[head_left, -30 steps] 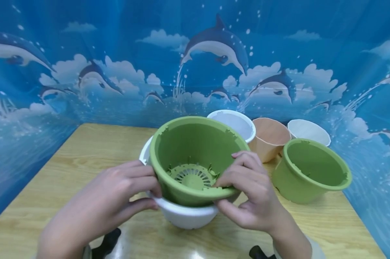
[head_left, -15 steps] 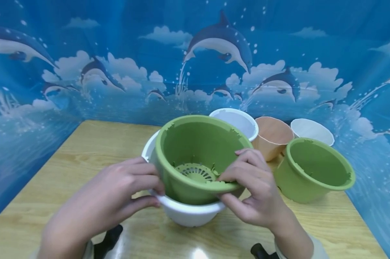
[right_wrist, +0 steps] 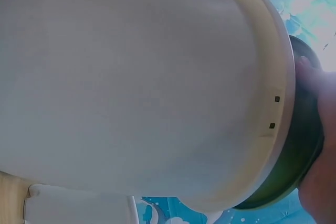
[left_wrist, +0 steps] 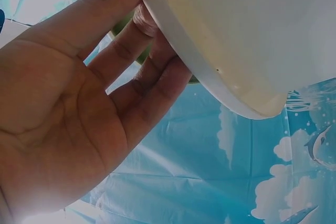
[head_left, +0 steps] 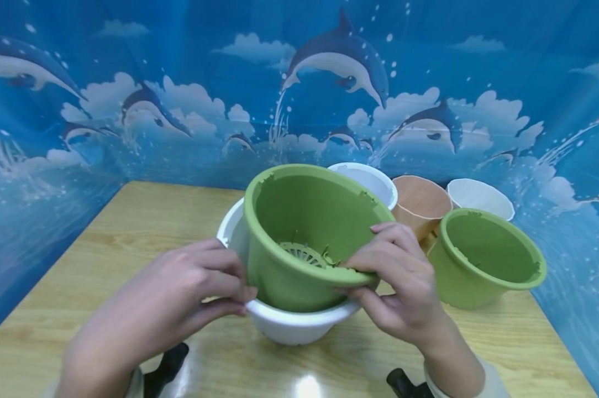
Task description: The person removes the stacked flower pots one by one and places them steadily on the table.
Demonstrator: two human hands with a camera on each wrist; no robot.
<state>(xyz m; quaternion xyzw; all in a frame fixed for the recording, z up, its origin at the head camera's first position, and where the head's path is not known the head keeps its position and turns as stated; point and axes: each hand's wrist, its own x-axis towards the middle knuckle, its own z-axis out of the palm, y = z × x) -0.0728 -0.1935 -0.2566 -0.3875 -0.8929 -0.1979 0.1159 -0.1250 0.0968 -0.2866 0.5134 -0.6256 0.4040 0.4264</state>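
Note:
A green plastic flowerpot sits tilted inside a white plastic pot at the table's centre, its mouth raised above the white rim. My right hand grips the green rim at its near right, thumb underneath and fingers over the inside. At the near left, my left hand pinches the white rim between thumb and fingers. The left wrist view shows those fingers curled over the white edge. Seen in the right wrist view, the green rim stands out past the white pot's mouth. The green pot's slotted bottom is partly hidden.
Behind on the right stand another white pot, an orange-tan pot, a further white pot and a second green pot. A blue dolphin-print curtain hangs round the wooden table.
The green pot has risen a little and shifted right within the white pot, tilting so less of its slotted bottom shows. The right hand moved with it; the left hand stays on the white rim.

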